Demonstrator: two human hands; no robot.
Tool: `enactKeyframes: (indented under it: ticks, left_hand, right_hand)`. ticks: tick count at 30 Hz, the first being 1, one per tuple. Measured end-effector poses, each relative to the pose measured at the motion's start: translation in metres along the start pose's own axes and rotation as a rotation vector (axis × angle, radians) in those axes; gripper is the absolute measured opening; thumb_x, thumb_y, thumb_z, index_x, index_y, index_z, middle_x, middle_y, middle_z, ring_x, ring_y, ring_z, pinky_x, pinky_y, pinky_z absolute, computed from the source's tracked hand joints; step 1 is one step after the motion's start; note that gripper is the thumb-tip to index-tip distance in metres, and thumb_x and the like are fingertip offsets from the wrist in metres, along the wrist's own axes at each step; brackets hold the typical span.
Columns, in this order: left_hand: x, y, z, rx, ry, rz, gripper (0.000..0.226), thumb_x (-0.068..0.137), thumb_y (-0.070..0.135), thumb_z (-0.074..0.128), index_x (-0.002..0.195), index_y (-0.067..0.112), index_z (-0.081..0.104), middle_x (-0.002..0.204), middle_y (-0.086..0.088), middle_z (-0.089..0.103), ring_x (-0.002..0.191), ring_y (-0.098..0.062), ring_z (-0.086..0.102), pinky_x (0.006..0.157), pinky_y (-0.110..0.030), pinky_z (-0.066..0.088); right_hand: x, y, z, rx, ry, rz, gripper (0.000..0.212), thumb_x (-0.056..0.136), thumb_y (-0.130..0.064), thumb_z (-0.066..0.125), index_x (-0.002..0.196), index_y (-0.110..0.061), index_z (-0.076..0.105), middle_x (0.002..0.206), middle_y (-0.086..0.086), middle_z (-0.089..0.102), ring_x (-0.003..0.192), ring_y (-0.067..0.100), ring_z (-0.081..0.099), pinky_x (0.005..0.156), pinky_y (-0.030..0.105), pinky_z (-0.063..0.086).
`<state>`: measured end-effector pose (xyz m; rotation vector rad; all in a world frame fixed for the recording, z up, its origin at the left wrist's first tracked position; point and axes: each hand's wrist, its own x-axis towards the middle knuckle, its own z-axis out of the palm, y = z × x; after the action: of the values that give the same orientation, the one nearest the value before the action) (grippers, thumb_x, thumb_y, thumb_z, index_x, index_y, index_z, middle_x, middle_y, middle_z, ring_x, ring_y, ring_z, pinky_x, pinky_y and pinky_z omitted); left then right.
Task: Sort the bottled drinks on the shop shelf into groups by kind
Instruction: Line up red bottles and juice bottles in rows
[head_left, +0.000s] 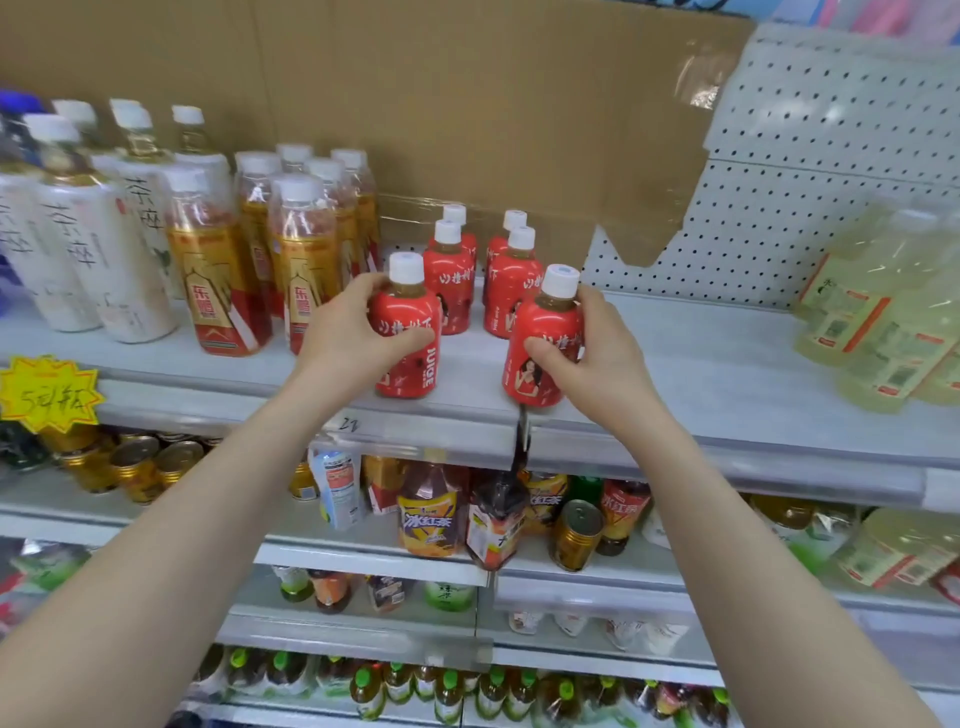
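On the grey top shelf (675, 374) my left hand (348, 332) grips a small red-labelled juice bottle (413, 364) with a white cap, standing at the shelf's front. My right hand (597, 353) grips a second bottle of the same kind (540, 353), tilted slightly left, near the front edge. Behind them stand several more red bottles (457, 280) in two short rows. To the left are several gold-and-red bottles (218, 280), and further left white-labelled tea bottles (104, 260).
Pale yellow bottles (883, 322) lie at the shelf's right end. A cardboard sheet (467, 104) and white pegboard (805, 171) form the back wall. A yellow price tag (47, 392) hangs at the left edge. Lower shelves hold cans and iced-tea bottles (428, 514).
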<state>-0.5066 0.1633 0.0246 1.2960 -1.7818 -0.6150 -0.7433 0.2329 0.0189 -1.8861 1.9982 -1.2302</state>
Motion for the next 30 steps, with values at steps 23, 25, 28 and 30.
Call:
enactKeyframes:
  ticks: [23,25,28,30]
  left_hand:
    - [0.011,-0.004,0.002,0.086,-0.161,0.107,0.079,0.082,0.041,0.076,0.146,0.018,0.036,0.139,-0.004,0.054,0.122,-0.023,0.056,0.099,-0.04,0.048]
    - [0.012,-0.004,0.0,0.136,-0.16,0.129,0.078,0.081,0.043,0.076,0.145,0.018,0.038,0.138,-0.004,0.054,0.123,-0.023,0.055,0.098,-0.04,0.048]
    - [0.015,0.001,-0.006,0.2,-0.088,0.2,0.077,0.082,0.044,0.075,0.145,0.02,0.039,0.139,-0.003,0.053,0.125,-0.023,0.053,0.101,-0.042,0.047]
    - [0.017,0.01,-0.008,0.257,-0.017,0.289,0.071,0.086,0.041,0.071,0.146,0.02,0.04,0.143,-0.004,0.048,0.128,-0.023,0.049,0.102,-0.04,0.043]
  right_hand:
    - [0.011,-0.018,0.017,-0.255,0.016,-0.096,0.068,0.097,-0.037,0.057,0.152,-0.018,0.021,0.14,0.007,0.053,0.111,0.029,0.061,0.079,0.034,0.045]
    - [0.011,-0.018,0.013,-0.276,-0.003,-0.102,0.071,0.098,-0.04,0.056,0.154,-0.018,0.019,0.143,0.007,0.05,0.114,0.028,0.06,0.084,0.036,0.047]
    - [0.009,-0.014,0.001,-0.326,-0.04,-0.14,0.072,0.099,-0.043,0.054,0.157,-0.021,0.017,0.151,0.004,0.044,0.124,0.026,0.054,0.092,0.037,0.045]
    - [0.007,-0.007,-0.012,-0.413,-0.05,-0.184,0.067,0.102,-0.046,0.047,0.158,-0.023,0.017,0.151,0.004,0.042,0.13,0.024,0.049,0.096,0.039,0.044]
